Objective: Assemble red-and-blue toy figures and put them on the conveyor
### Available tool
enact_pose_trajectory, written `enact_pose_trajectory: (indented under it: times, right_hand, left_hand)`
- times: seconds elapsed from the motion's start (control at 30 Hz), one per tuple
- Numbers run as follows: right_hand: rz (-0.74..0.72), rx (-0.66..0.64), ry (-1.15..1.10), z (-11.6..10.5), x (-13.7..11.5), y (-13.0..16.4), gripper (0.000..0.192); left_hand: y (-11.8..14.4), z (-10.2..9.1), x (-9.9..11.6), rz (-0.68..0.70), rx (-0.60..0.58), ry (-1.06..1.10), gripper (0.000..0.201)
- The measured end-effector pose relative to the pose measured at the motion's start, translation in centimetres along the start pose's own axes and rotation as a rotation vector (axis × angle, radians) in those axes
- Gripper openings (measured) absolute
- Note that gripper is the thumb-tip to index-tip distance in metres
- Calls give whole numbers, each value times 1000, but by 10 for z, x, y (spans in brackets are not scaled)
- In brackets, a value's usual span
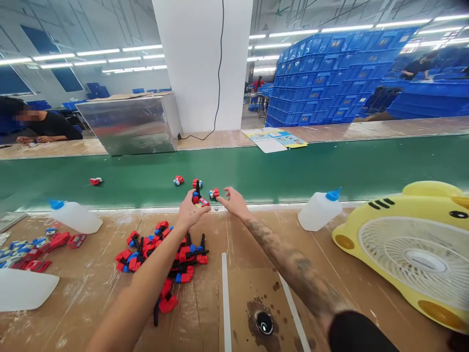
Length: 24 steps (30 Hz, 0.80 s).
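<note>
Yellow fan (414, 244) cut by right edge; toy pieces' (161, 252) details too small.

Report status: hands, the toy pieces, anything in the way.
Left hand shut on a red-blue toy piece. Right hand open, fingertips at a small piece on the green belt edge. Parts pile below; nothing between hands and belt.

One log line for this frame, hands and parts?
left hand: holds toy piece | right hand: at small piece, belt edge | parts pile: on table
</note>
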State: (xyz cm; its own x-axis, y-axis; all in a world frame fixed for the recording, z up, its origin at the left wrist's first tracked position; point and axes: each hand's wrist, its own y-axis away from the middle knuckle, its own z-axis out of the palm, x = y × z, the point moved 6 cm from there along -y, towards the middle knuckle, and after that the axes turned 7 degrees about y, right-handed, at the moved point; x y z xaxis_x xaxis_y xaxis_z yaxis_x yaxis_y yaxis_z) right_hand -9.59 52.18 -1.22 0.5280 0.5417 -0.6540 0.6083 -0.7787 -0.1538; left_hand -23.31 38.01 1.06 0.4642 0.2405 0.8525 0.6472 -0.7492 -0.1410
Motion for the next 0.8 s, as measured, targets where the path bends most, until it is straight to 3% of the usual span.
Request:
enact_pose_trajectory:
  times: [0.1,0.2,0.27,0.33,0.43,0.53,0.6,0.7,0.8]
  right_hand:
    - [41,16,11,27,-7,-48,61]
    - [9,32,-28,38,-5,-60,44]
    - [-32,17,-86,37,8,-51,42]
    - [-80,-32,-157,29,26,-32,52]
    - [-173,-142,-520,10,47,13,70]
    - [-167,-195,-951,-14,55,66,71]
    - [-104,-199,-1092,-27,55,99,67]
    - [-14,-210,-1283,-40,49,141,67]
    - [68,-212,-1439,-50,43,176,63]
  left_hand:
    - [-53,13,-9,-37,-118,-346,88]
    - [-88,35,-19,-105,-227,-485,95]
    - [-104,50,-28,-151,-273,-561,101]
    - [-114,65,-34,-170,-292,-615,108]
    - [-119,81,-39,-152,-277,-657,110]
    - [-110,87,-35,-88,-257,-663,103]
    - [-96,82,-29,-31,-265,-659,100]
    - [-59,61,-15,95,-330,-659,84]
    - [-2,31,-2,241,-503,-657,56]
